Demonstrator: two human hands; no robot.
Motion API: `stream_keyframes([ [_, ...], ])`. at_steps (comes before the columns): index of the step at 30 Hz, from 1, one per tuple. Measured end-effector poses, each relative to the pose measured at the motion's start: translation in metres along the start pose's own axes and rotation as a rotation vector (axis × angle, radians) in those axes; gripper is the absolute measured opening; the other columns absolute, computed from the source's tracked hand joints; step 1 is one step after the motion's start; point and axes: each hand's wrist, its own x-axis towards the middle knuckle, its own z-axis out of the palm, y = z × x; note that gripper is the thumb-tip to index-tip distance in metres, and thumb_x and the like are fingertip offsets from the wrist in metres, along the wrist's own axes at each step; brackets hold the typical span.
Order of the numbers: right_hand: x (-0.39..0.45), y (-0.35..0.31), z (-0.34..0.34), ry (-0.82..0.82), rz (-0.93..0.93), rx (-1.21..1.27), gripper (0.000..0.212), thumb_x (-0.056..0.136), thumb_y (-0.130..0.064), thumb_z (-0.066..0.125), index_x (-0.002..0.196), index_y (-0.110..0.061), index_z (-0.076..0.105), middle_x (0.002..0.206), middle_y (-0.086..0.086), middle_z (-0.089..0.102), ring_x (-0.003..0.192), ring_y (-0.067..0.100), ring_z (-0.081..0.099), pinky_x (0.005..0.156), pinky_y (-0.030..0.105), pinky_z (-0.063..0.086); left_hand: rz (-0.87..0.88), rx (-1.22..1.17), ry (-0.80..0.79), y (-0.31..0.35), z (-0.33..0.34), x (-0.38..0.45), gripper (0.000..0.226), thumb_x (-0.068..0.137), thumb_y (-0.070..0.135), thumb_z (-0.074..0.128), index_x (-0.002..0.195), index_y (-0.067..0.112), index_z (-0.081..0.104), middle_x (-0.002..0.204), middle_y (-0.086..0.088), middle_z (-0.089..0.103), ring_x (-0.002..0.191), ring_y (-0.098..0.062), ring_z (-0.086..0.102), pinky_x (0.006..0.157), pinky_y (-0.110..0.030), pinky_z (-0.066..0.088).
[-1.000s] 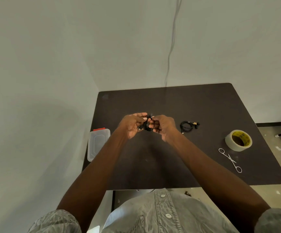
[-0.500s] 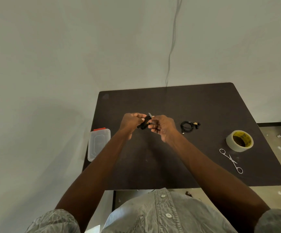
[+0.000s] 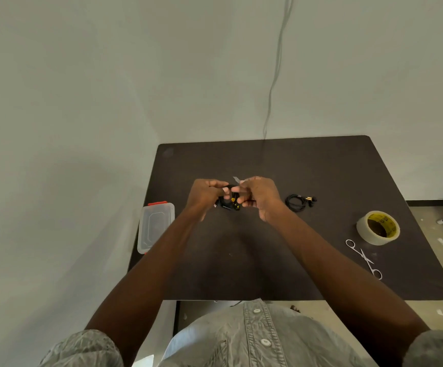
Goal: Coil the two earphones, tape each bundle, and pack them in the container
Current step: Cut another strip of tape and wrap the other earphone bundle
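Note:
Above the middle of the dark table (image 3: 321, 168), my left hand (image 3: 205, 194) grips a black coiled earphone bundle (image 3: 228, 203). My right hand (image 3: 257, 196) holds the same bundle from the right and pinches a small strip of clear tape (image 3: 236, 179) that sticks up above the fingers. A second black earphone (image 3: 298, 202) lies coiled on the table to the right of my hands, its earbuds pointing right. The clear plastic container (image 3: 156, 226) with red clips sits at the table's left edge, lid on.
A roll of clear tape (image 3: 378, 227) with a yellow core stands at the right side. Small silver scissors (image 3: 364, 258) lie in front of it near the right front corner. A grey cable (image 3: 276, 75) hangs down the wall behind the table.
The left hand has turned palm down over the bundle, and the bundle has dropped a little lower between the hands. The tape strip now sticks up above the right fingers.

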Motion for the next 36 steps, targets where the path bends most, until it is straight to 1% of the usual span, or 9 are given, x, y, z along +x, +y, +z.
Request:
stream_keyframes([
  [5,0.004,0.018,-0.018,0.171,-0.766,-0.899,0.012,0.090,-0.016,0.057,0.086,-0.010,0.067,0.081,0.003,0.065,0.070,0.020,0.059,0.060,0.029,0.042,-0.079,-0.065,-0.010,0.008,-0.009,0.000,0.012,0.085,0.003,0.068,0.096,0.000,0.066,0.078,-0.009,0.072,0.060,-0.010,0.070,0.059,-0.020,0.052],
  [7,0.007,0.024,-0.021,0.163,-0.971,-1.071,0.016,0.090,-0.018,0.054,0.087,-0.010,0.067,0.084,0.006,0.064,0.069,0.026,0.060,0.057,0.031,0.046,-0.105,-0.093,-0.017,0.014,-0.010,0.000,0.010,0.085,0.001,0.067,0.096,0.001,0.066,0.078,-0.009,0.072,0.058,-0.009,0.069,0.054,-0.017,0.053],
  [11,0.009,0.027,-0.017,0.124,-1.175,-1.172,0.019,0.087,-0.021,0.053,0.083,-0.010,0.068,0.078,0.006,0.066,0.057,0.027,0.060,0.051,0.032,0.048,-0.149,-0.139,-0.012,0.024,-0.005,-0.002,0.005,0.088,-0.001,0.063,0.090,0.002,0.066,0.078,-0.009,0.069,0.053,-0.005,0.067,0.051,-0.016,0.053],
  [14,0.009,0.025,-0.015,0.110,-1.232,-1.204,0.019,0.087,-0.019,0.054,0.081,-0.009,0.069,0.075,0.006,0.065,0.054,0.025,0.057,0.050,0.031,0.047,-0.184,-0.175,0.024,0.028,-0.002,-0.003,0.006,0.087,0.000,0.064,0.092,0.001,0.067,0.080,-0.010,0.070,0.054,-0.007,0.067,0.046,-0.015,0.050],
  [17,0.011,0.023,-0.013,0.153,-1.283,-1.202,0.023,0.087,-0.020,0.050,0.077,-0.009,0.068,0.072,0.005,0.064,0.052,0.024,0.056,0.050,0.030,0.044,-0.220,-0.185,0.048,0.029,0.000,-0.003,0.008,0.086,0.000,0.065,0.092,0.004,0.068,0.082,-0.011,0.073,0.060,-0.009,0.068,0.055,-0.022,0.048],
  [21,0.013,0.023,-0.014,0.151,-1.340,-1.207,0.008,0.082,-0.012,0.065,0.075,-0.009,0.067,0.070,0.006,0.064,0.052,0.023,0.055,0.051,0.031,0.044,-0.270,-0.240,0.064,0.032,0.003,-0.004,0.008,0.084,-0.001,0.066,0.088,0.005,0.069,0.078,-0.010,0.072,0.055,-0.009,0.067,0.058,-0.026,0.042],
  [30,0.018,0.028,-0.015,0.216,-1.380,-1.195,0.016,0.089,-0.018,0.059,0.076,-0.010,0.065,0.073,0.006,0.063,0.054,0.022,0.056,0.054,0.032,0.043,-0.312,-0.301,0.059,0.038,0.008,-0.007,0.010,0.085,-0.001,0.064,0.093,0.002,0.069,0.080,-0.009,0.071,0.058,-0.010,0.067,0.056,-0.023,0.047],
  [33,0.012,0.026,-0.014,0.225,-1.230,-1.092,0.016,0.090,-0.019,0.056,0.082,-0.009,0.066,0.079,0.004,0.065,0.058,0.020,0.057,0.055,0.027,0.042,-0.328,-0.274,0.039,0.038,0.006,-0.006,0.010,0.086,0.001,0.064,0.094,0.005,0.069,0.082,-0.008,0.072,0.056,-0.008,0.067,0.055,-0.023,0.045],
  [36,0.003,0.018,-0.014,0.264,-0.862,-0.772,0.010,0.092,-0.016,0.058,0.085,-0.011,0.063,0.083,0.000,0.064,0.070,0.016,0.058,0.062,0.027,0.044,-0.352,-0.264,0.015,0.037,0.004,-0.003,0.011,0.088,0.002,0.062,0.087,0.011,0.066,0.083,-0.005,0.070,0.052,-0.005,0.067,0.054,-0.022,0.043],
])
